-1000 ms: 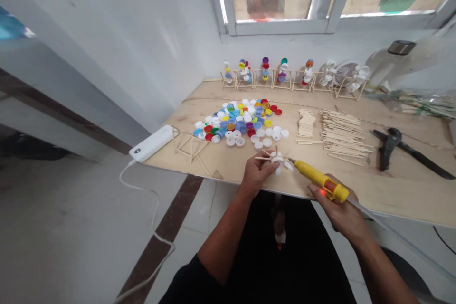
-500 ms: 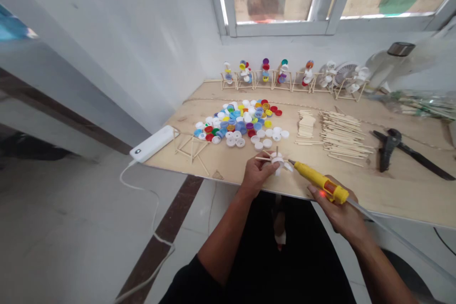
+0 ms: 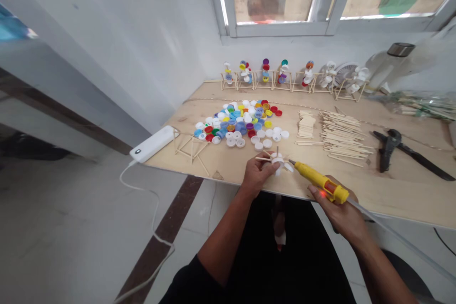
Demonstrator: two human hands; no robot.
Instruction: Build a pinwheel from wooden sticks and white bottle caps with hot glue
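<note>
My left hand is closed around a small piece made of white bottle caps and thin wooden sticks, held just above the near edge of the plywood board. My right hand grips a yellow glue gun with a red light lit on it. Its nozzle points left and almost touches the cap piece. A clear glue stick runs back from the gun past my wrist.
A heap of coloured and white bottle caps lies mid-board. Piles of wooden sticks lie right of it, then black pliers. Finished cap-and-stick models line the wall. A white power bank with cable sits at the left edge.
</note>
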